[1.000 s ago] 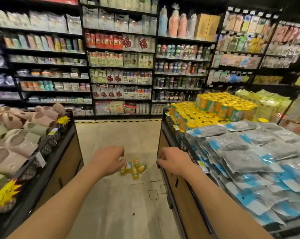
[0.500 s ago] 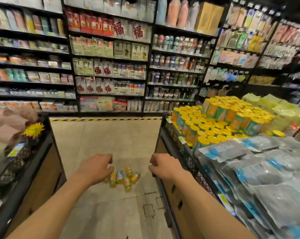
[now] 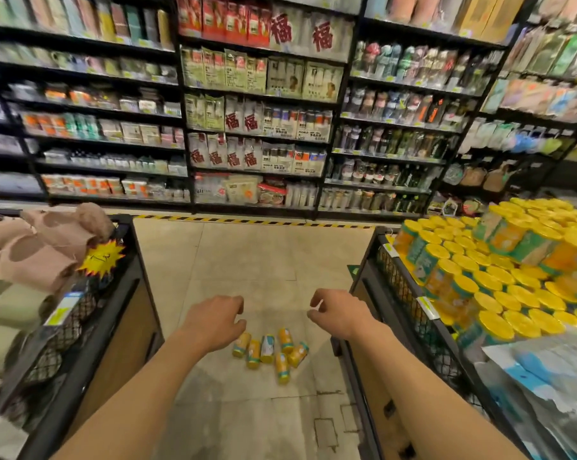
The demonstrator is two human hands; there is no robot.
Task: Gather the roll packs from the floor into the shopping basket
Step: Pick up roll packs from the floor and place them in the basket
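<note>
Several yellow and teal roll packs lie in a loose cluster on the tiled aisle floor, between and just below my two hands. My left hand hovers above and left of them, fingers curled loosely, holding nothing. My right hand hovers above and right of the cluster, fingers also loosely curled and empty. Both arms reach forward from the bottom of the view. No shopping basket is in view.
A black display bin with plush slippers flanks the aisle on the left. On the right stands a black bin stacked with the same yellow-lidded roll packs and grey-blue bags. Stocked shelves close the aisle ahead behind a striped floor line.
The view has moved forward along the aisle; the roll packs now appear nearer and lower. Both hands have opened slightly and the right hand has drawn away from the right bin's edge.
</note>
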